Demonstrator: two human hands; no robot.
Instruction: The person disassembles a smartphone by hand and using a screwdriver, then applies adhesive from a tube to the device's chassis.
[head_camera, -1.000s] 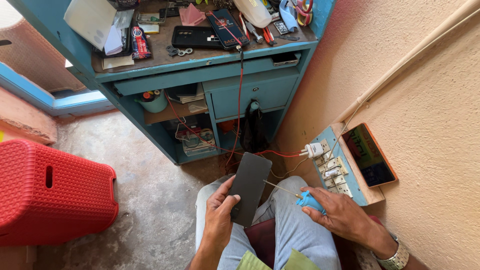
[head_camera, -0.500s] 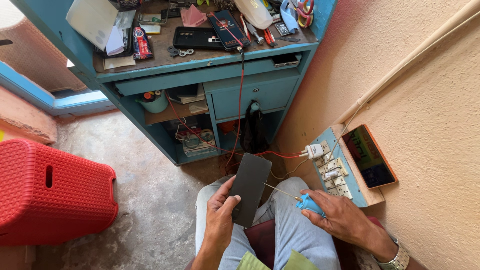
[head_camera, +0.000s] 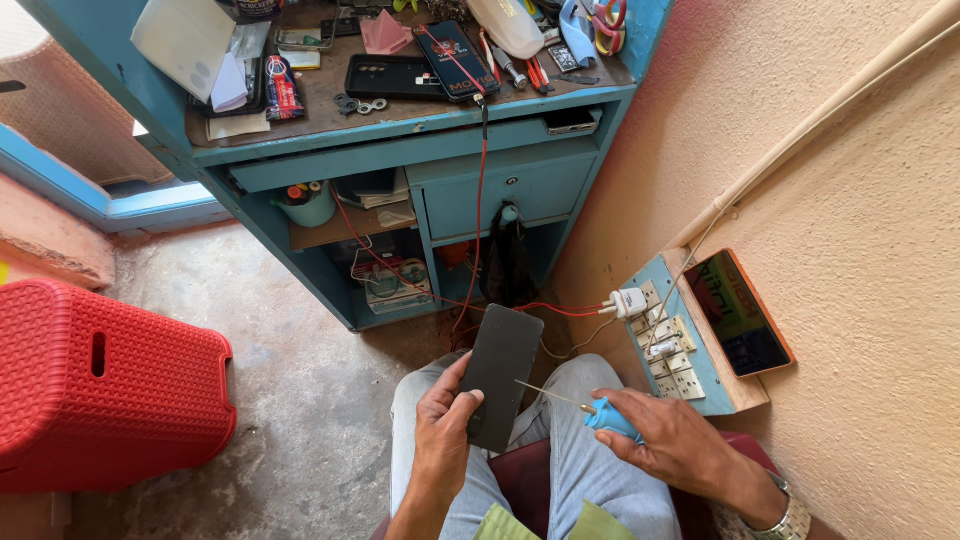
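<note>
Crowding the phone (head_camera: 500, 375): blue desk (head_camera: 400, 150), red stool (head_camera: 100, 385), switchboard (head_camera: 680, 350).

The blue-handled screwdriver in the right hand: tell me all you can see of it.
The blue-handled screwdriver has a stubby, rounded, plastic-looking bright blue grip and a thin bare metal shaft. The right hand wraps the grip, hiding most of it. The shaft lies nearly level over the lap, pointing towards the flat dark phone held upright-tilted in the left hand. Its tip ends at the phone's right edge; contact cannot be told.
</note>
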